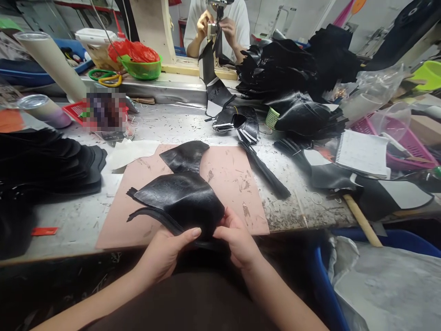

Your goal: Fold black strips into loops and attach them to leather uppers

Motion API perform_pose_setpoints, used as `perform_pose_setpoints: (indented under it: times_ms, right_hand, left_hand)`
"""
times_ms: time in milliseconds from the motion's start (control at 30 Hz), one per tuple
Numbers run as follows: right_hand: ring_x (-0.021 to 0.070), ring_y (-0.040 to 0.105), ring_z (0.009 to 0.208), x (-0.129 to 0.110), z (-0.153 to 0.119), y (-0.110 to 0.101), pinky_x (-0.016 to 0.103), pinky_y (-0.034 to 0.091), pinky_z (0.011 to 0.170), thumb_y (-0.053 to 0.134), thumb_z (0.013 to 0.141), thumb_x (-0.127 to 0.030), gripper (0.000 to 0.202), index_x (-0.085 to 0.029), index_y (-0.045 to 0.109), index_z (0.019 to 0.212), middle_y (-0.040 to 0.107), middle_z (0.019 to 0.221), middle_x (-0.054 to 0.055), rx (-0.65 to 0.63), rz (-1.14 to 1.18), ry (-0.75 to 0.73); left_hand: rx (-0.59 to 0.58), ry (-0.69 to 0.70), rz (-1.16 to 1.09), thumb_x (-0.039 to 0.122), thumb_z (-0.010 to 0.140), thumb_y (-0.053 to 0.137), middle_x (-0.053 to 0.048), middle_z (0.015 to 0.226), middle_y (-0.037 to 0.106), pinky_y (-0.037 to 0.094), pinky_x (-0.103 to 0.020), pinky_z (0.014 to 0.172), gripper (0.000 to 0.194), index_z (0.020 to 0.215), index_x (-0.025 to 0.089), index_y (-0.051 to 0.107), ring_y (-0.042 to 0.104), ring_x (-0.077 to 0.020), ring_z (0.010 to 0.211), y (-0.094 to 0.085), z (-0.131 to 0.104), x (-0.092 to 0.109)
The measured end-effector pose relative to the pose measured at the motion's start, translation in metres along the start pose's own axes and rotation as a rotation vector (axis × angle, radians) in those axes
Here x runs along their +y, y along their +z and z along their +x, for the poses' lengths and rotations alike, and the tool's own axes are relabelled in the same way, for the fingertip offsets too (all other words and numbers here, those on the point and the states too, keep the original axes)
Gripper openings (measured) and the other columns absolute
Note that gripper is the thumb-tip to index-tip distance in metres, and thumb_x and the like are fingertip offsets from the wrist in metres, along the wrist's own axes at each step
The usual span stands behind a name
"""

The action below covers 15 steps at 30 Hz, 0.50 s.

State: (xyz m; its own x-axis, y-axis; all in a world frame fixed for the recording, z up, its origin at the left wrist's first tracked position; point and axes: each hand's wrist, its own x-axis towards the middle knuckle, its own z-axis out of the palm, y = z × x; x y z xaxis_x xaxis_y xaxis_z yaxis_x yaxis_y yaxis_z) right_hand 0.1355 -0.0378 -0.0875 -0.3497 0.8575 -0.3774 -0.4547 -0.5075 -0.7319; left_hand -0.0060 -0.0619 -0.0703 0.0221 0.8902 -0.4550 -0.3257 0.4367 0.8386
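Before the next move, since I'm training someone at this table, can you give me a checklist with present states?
1. Left hand gripping the large black piece: ok, thumb on top at the near edge.
2. Right hand gripping the same piece: ok, at its near right corner.
3. Smaller black piece lying on the pink board: ok, beyond the held one.
4. Pink board clean: not ok, dark marks or scraps show.
5. Wooden handle inside the table edge: not ok, juts past it.
6. Held piece's underside: cannot tell, hidden.

Two near hands (238, 240), one pink board (229, 172), one notebook (363, 151)
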Motion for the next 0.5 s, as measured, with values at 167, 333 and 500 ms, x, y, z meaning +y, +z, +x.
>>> perform_pose_setpoints:
  times_ms: [167, 333, 500]
  right_hand:
    - [0.0141, 0.055, 0.069, 0.001, 0.001, 0.0, 0.025, 0.043, 0.066, 0.061, 0.051, -0.009, 0.037, -0.02, 0.054, 0.086, 0.06, 0.071, -0.004, -0.046, 0.046, 0.069]
    - [0.0177, 0.058, 0.079, 0.0, 0.0, 0.004, 0.027, 0.044, 0.071, 0.062, 0.055, -0.01, 0.038, -0.021, 0.056, 0.091, 0.064, 0.08, -0.002, -0.075, 0.021, 0.047]
    - [0.0189, 0.058, 0.087, 0.0, -0.005, 0.007, 0.028, 0.044, 0.074, 0.064, 0.057, -0.01, 0.038, -0.021, 0.056, 0.093, 0.065, 0.088, -0.001, -0.103, 0.003, 0.036]
  left_hand:
    - [0.003, 0.085, 0.1, 0.031, 0.067, 0.071, -0.009, 0.11, 0.064, 0.045, -0.04, 0.092, 0.051, 0.114, 0.015, 0.056, 0.057, -0.0268, 0.104, -0.005, 0.002, -0.007]
    - [0.021, 0.134, 0.135, 0.027, 0.068, 0.071, -0.005, 0.113, 0.063, 0.047, -0.033, 0.09, 0.053, 0.118, 0.02, 0.053, 0.057, -0.0228, 0.105, -0.007, 0.003, -0.012]
    - [-0.047, 0.165, 0.117, 0.023, 0.067, 0.072, -0.005, 0.11, 0.065, 0.046, -0.031, 0.09, 0.052, 0.116, 0.019, 0.055, 0.058, -0.0211, 0.104, -0.009, 0.001, -0.009]
